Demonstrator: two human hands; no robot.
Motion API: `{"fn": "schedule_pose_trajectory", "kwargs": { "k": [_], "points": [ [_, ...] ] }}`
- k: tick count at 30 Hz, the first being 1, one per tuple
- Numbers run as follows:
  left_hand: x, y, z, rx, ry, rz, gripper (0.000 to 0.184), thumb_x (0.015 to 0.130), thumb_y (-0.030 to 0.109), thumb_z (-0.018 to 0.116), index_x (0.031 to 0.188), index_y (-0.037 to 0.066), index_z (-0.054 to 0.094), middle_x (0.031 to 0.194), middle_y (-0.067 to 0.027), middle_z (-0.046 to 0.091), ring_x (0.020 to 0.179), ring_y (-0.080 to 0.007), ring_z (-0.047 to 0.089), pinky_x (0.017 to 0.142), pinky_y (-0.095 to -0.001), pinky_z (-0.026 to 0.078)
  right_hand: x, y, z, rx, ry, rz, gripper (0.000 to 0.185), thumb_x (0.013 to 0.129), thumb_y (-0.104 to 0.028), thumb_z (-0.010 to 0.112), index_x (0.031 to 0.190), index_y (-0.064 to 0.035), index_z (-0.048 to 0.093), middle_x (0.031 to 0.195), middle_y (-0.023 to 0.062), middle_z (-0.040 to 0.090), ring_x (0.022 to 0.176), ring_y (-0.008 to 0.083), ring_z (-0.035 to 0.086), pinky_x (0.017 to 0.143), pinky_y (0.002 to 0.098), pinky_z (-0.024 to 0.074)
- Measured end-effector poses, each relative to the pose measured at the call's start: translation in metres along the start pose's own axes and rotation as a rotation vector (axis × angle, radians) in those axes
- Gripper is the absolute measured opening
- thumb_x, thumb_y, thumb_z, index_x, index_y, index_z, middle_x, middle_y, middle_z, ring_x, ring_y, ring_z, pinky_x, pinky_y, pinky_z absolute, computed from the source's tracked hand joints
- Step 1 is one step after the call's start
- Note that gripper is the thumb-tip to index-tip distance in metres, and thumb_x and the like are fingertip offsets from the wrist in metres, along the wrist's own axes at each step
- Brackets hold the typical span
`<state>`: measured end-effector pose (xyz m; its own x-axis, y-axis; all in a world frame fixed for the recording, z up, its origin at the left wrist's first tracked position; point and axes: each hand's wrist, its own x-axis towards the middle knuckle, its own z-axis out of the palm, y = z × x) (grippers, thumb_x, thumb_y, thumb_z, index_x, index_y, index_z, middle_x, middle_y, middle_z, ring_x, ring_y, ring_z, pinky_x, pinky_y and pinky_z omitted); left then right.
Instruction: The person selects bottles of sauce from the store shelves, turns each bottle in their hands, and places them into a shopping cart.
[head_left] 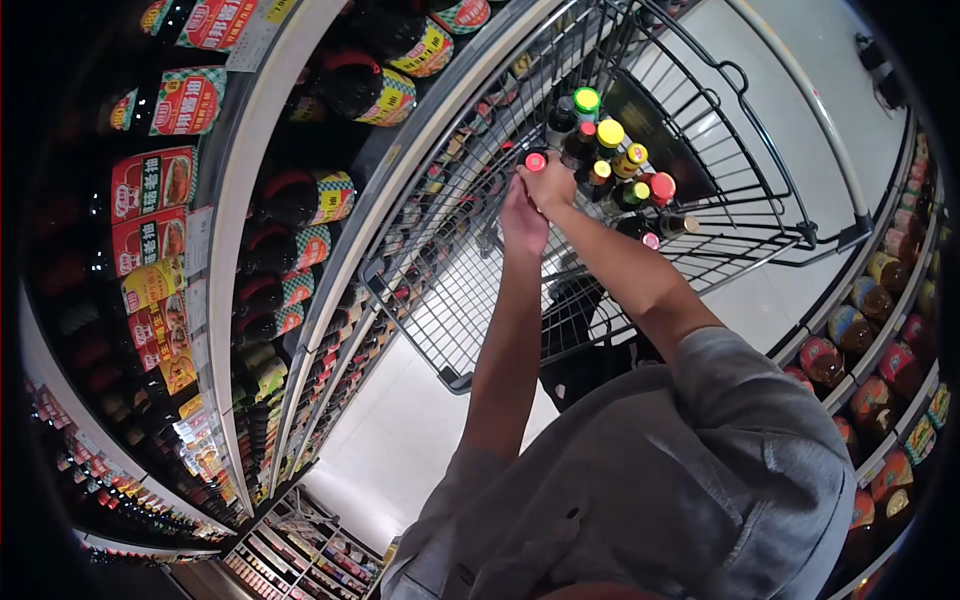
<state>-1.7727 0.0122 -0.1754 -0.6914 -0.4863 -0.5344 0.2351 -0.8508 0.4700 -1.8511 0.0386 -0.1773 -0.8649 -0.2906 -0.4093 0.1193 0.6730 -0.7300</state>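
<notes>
Inside the shopping cart (430,345), a dark bottle with a red cap (536,161) stands with both my hands at it. My right hand (553,186) is wrapped round the bottle just below the cap. From the near side my left hand (522,218) is closed against it, its fingers partly hidden. Right beside my hands stand several bottles, among them one with a green cap (586,100), one with a large yellow cap (609,133) and one with a red cap (662,187). A pale-capped bottle (686,225) leans or lies at the group's near edge.
On the left, shelves hold rows of dark sauce bottles (335,197) with price-label rails (345,250) close to the cart. Jars (822,360) line shelves on the right. The cart's handle bar (815,95) curves at upper right. Pale floor tiles (365,420) show below.
</notes>
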Motion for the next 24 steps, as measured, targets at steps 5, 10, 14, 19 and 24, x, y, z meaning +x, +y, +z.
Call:
{"fn": "schedule_pose_trajectory", "kwargs": {
  "k": [5, 10, 14, 19, 24],
  "points": [
    [0.002, -0.004, 0.015, 0.191, 0.123, 0.037, 0.033, 0.093, 0.029, 0.044, 0.119, 0.009, 0.052, 0.112, -0.0025, 0.059, 0.106, -0.0178, 0.053, 0.094, -0.0349, 0.037, 0.031, -0.004, 0.014, -0.066, -0.032, 0.026, 0.058, 0.066, -0.042, 0.072, 0.109, -0.0062, 0.056, 0.088, 0.0198, 0.067, 0.084, 0.0367, 0.064, 0.076, 0.045, 0.0506],
    [0.016, -0.01, -0.003, 0.337, 0.155, -0.207, 0.034, 0.091, 0.036, 0.047, 0.12, 0.017, 0.046, 0.12, 0.0011, 0.051, 0.106, -0.0155, 0.047, 0.085, -0.037, 0.035, 0.047, 0.001, 0.018, -0.115, -0.157, 0.056, 0.071, 0.066, -0.049, 0.072, 0.122, -0.0112, 0.052, 0.102, 0.0188, 0.065, 0.096, 0.0353, 0.062, 0.085, 0.0425, 0.0478],
    [0.006, -0.006, 0.005, 0.354, 0.153, -0.199, 0.037, 0.091, 0.036, 0.048, 0.121, 0.015, 0.046, 0.122, -0.0002, 0.051, 0.111, -0.0171, 0.047, 0.09, -0.0392, 0.035, 0.054, -0.002, 0.018, -0.107, -0.216, 0.115, 0.07, 0.066, -0.046, 0.074, 0.122, -0.01, 0.051, 0.105, 0.0194, 0.064, 0.101, 0.0358, 0.061, 0.089, 0.042, 0.0459],
    [-0.026, -0.011, -0.01, 0.501, 0.182, -0.184, 0.052, 0.089, 0.032, 0.051, 0.133, 0.009, 0.039, 0.129, -0.0051, 0.05, 0.12, -0.0233, 0.044, 0.093, -0.0424, 0.037, 0.063, 0.021, 0.019, -0.016, -0.321, 0.057, 0.062, 0.068, -0.036, 0.072, 0.118, -0.0073, 0.051, 0.11, 0.0212, 0.061, 0.105, 0.0371, 0.058, 0.091, 0.0411, 0.0443],
    [-0.094, -0.04, -0.113, 1.073, -0.011, -0.035, 0.043, 0.086, 0.027, 0.055, 0.122, 0.004, 0.054, 0.106, -0.0084, 0.065, 0.092, -0.0246, 0.063, 0.075, -0.0335, 0.049, 0.031, 0.046, -0.022, 0.092, -0.415, -0.025, 0.047, 0.067, -0.03, 0.068, 0.107, -0.0063, 0.057, 0.103, 0.0206, 0.063, 0.098, 0.0381, 0.059, 0.085, 0.0414, 0.0452]
  ]
}}
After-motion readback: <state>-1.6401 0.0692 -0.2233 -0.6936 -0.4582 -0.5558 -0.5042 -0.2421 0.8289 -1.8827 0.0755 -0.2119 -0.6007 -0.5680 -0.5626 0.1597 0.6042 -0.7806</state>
